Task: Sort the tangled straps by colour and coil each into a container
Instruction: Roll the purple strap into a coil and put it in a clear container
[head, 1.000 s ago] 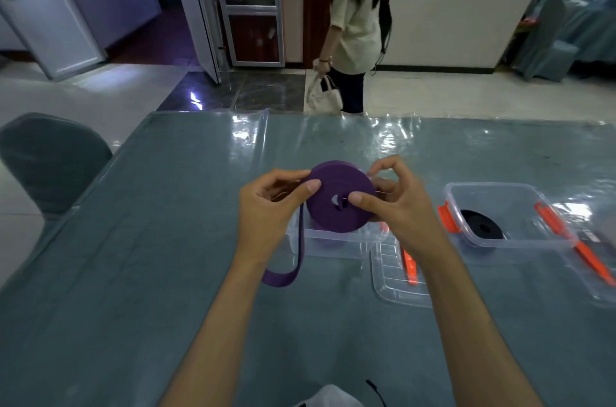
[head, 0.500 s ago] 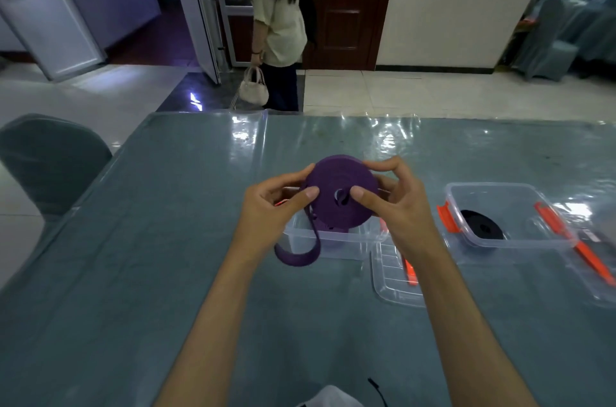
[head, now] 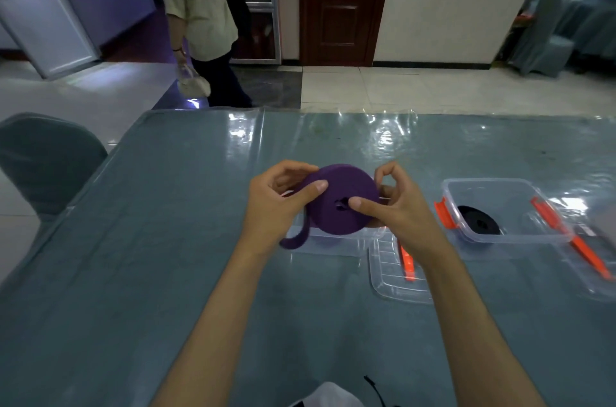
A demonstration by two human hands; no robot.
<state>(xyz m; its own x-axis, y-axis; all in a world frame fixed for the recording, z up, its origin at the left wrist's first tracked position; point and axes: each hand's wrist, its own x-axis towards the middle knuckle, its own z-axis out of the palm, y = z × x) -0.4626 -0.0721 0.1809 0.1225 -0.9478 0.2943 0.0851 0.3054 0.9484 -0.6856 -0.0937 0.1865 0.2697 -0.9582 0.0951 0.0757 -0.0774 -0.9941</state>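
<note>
A purple strap coil (head: 343, 198) is held upright above a clear plastic container (head: 333, 241) at the table's middle. My left hand (head: 280, 203) grips the coil's left edge, thumb on its face. My right hand (head: 396, 206) holds the right side, thumb pressed near the centre hole. A short loose purple tail (head: 296, 236) hangs below my left hand. A black strap coil (head: 478, 223) lies in a second clear container (head: 500, 206) with orange clips to the right.
A clear lid (head: 396, 270) with an orange clip lies flat in front of the containers. Another lid (head: 596, 270) sits at the far right. A grey chair (head: 43, 160) stands left of the table. A person (head: 203, 23) walks past beyond the table's far edge.
The hanging purple tail has grown shorter as the coil was wound. The coil has risen slightly. The person in the background has walked to the left.
</note>
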